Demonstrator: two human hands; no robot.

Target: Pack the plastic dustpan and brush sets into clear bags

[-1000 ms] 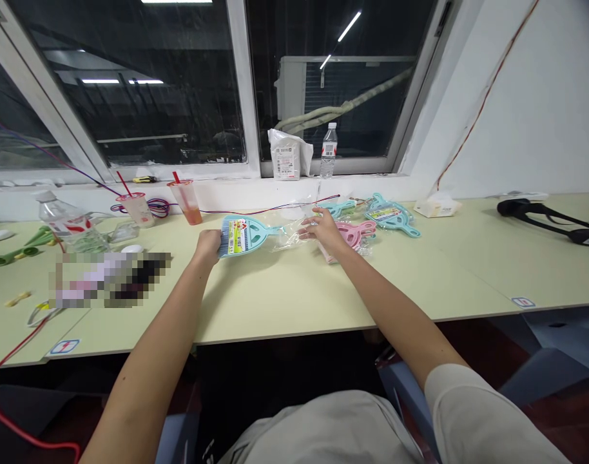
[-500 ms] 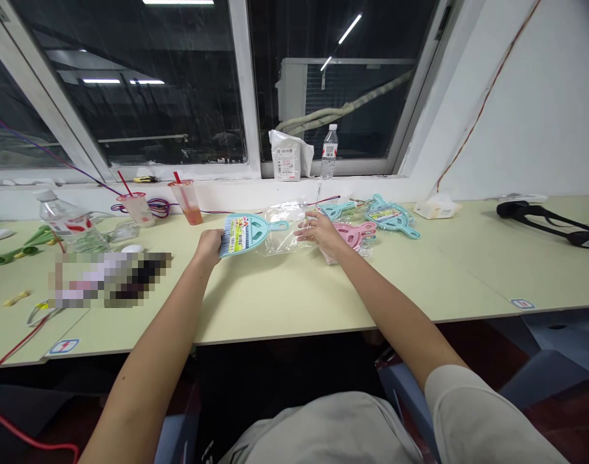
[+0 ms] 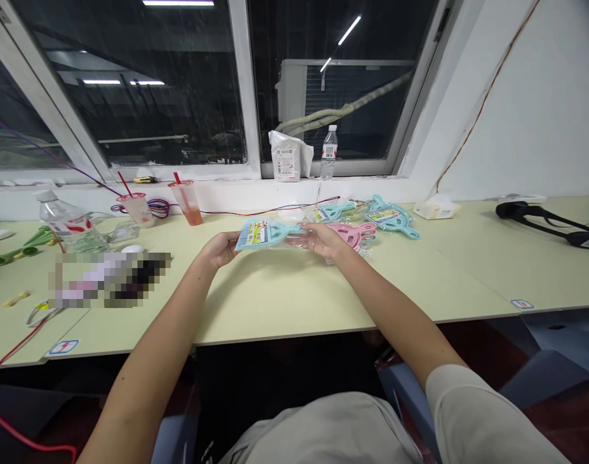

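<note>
A light blue dustpan-and-brush set [image 3: 270, 233] with a yellow label is held above the table, with clear plastic bag film around it. My left hand [image 3: 220, 249] is closed on its wide bristle end. At the handle end, my right hand [image 3: 323, 241] pinches the clear bag. Just beyond my right hand lies a pink set [image 3: 355, 233] in clear wrapping, partly hidden by that hand. Behind it is a wrapped blue set [image 3: 330, 211], and another blue set [image 3: 392, 217] lies to the right.
Two cups with red straws [image 3: 185, 203], a large plastic bottle [image 3: 69, 222] and green items are at the left. A water bottle [image 3: 328, 154] stands on the sill. A tissue pack [image 3: 437, 207] and black headgear [image 3: 550, 222] lie right.
The blue set has moved right, into the clear bag. My left hand has shifted slightly right with it, and my right hand has closed around the bag at the handle end.
</note>
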